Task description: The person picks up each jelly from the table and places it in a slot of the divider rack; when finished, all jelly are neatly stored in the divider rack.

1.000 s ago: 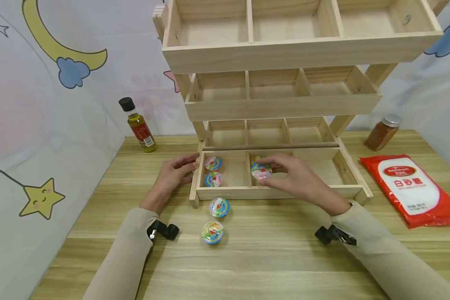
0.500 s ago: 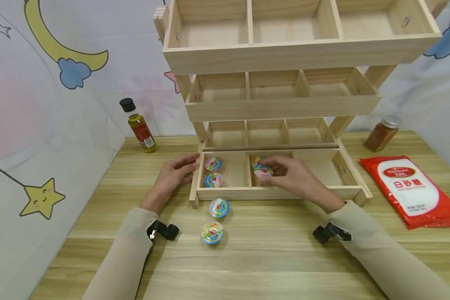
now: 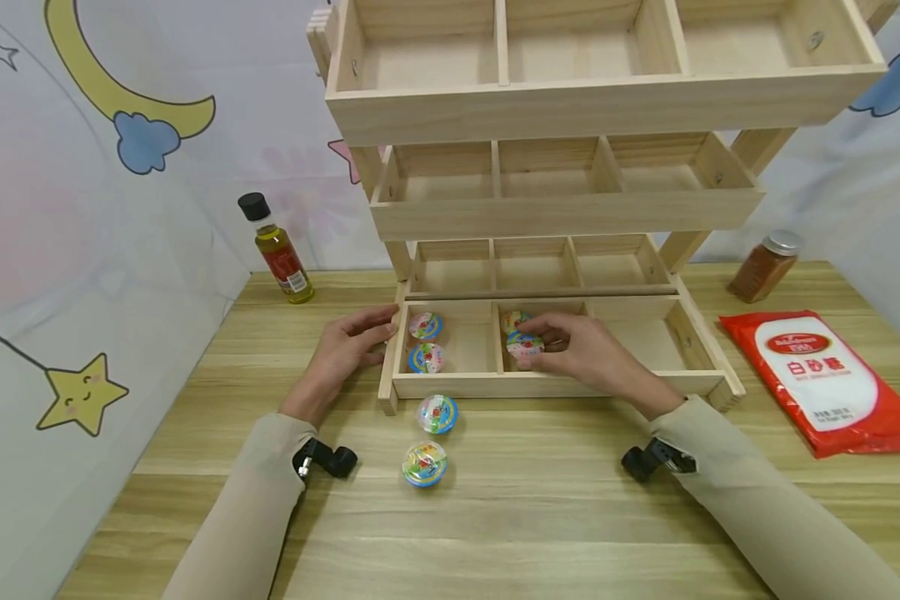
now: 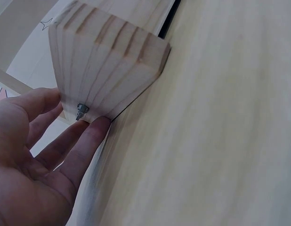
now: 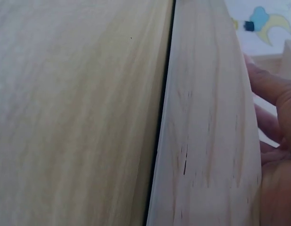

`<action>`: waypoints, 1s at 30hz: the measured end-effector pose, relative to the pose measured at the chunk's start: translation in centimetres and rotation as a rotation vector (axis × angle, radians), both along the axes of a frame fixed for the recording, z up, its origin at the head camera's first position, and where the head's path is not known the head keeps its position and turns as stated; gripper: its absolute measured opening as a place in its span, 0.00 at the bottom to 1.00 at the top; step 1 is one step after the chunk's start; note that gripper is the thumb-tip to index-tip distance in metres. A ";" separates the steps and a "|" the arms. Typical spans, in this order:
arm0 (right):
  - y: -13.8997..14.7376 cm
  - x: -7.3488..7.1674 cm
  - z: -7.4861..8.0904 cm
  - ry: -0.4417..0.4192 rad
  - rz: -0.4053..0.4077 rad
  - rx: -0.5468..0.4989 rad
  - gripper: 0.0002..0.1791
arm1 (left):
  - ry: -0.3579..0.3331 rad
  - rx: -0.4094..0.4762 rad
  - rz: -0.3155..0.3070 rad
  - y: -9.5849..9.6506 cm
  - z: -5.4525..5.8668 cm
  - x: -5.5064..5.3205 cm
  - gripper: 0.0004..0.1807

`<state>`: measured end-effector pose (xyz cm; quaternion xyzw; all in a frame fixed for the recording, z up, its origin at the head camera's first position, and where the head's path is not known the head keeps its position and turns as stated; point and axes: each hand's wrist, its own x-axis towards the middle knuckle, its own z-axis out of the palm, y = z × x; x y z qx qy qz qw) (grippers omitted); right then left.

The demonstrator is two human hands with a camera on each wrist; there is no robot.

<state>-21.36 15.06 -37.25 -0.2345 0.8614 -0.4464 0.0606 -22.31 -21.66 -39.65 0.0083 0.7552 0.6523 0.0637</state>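
Note:
My right hand (image 3: 591, 354) reaches into the middle compartment of the lowest wooden tray (image 3: 495, 387) and pinches a jelly cup (image 3: 523, 346) low in it. Just behind that cup, another jelly cup (image 3: 512, 320) is partly covered by the fingers. Two more, a back cup (image 3: 425, 326) and a front cup (image 3: 427, 358), sit in the left compartment. On the table before the tray lie a jelly cup (image 3: 437, 414) and a nearer one (image 3: 424, 464). My left hand (image 3: 348, 350) touches the rack's left end with fairly straight fingers; the left wrist view shows fingertips (image 4: 102, 123) beside a bolt (image 4: 82, 111).
Above the lowest tray rise more tiers of the wooden rack (image 3: 562, 215), each with three compartments. An oil bottle (image 3: 281, 258) stands at the back left. On the right are a spice jar (image 3: 765, 267) and a red and white sugar bag (image 3: 825, 379).
My right hand has lowered the jelly cup slightly into the middle compartment and shifted it a little to the right. The left hand stays at the rack's end.

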 end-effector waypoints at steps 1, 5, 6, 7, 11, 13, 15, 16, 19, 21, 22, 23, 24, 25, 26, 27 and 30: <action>0.0 0.0 0.0 -0.005 0.000 0.000 0.26 | 0.000 -0.002 0.000 0.0 0.0 0.0 0.26; -0.1 -0.1 -0.1 -0.012 0.001 0.003 0.25 | 0.000 -0.001 0.000 -0.1 0.0 0.0 0.26; -0.1 -0.2 -0.2 -0.013 0.001 0.004 0.25 | -0.001 0.000 0.001 -0.1 0.0 0.0 0.26; -0.1 -0.2 -0.2 -0.013 -0.001 0.009 0.24 | -0.001 0.002 0.001 -0.1 0.0 0.0 0.26; -0.1 -0.3 -0.2 -0.014 -0.003 0.030 0.23 | 0.001 0.005 0.002 -0.1 0.0 0.0 0.26; -0.2 -0.3 -0.2 -0.016 -0.002 0.040 0.22 | 0.003 0.009 -0.001 0.0 0.0 0.0 0.26; -0.1 -0.4 -0.2 -0.023 0.004 0.046 0.21 | 0.003 0.013 -0.002 0.0 0.0 0.0 0.26; -0.1 -0.4 -0.2 -0.025 0.007 0.047 0.21 | 0.004 0.015 -0.001 0.0 0.1 0.0 0.26; -0.1 -0.4 -0.1 -0.033 0.012 0.058 0.21 | 0.005 0.015 -0.001 0.0 0.1 -0.1 0.25; -0.2 -0.4 -0.1 -0.034 0.015 0.062 0.21 | 0.007 0.015 -0.002 0.0 0.1 -0.1 0.25; -0.2 -0.4 -0.1 -0.032 0.014 0.065 0.21 | 0.009 0.014 -0.004 0.0 0.1 -0.1 0.26; -0.2 -0.4 0.0 -0.032 0.013 0.068 0.20 | 0.010 0.013 -0.004 0.0 0.1 -0.1 0.26; -0.3 -0.4 0.0 -0.028 0.011 0.071 0.20 | 0.011 0.011 -0.005 0.0 0.0 -0.1 0.26; -0.3 -0.5 0.0 -0.023 0.010 0.073 0.20 | 0.012 0.007 -0.006 0.0 0.0 -0.1 0.26; -0.3 -0.5 -0.1 -0.018 0.010 0.076 0.19 | 0.012 0.004 -0.007 0.0 0.0 -0.1 0.26; -0.4 -0.6 -0.1 -0.014 0.009 0.078 0.19 | 0.012 0.000 -0.007 0.0 0.0 -0.1 0.26; -0.4 -0.6 -0.2 -0.006 0.008 0.084 0.18 | 0.010 -0.005 -0.005 0.0 0.1 0.0 0.26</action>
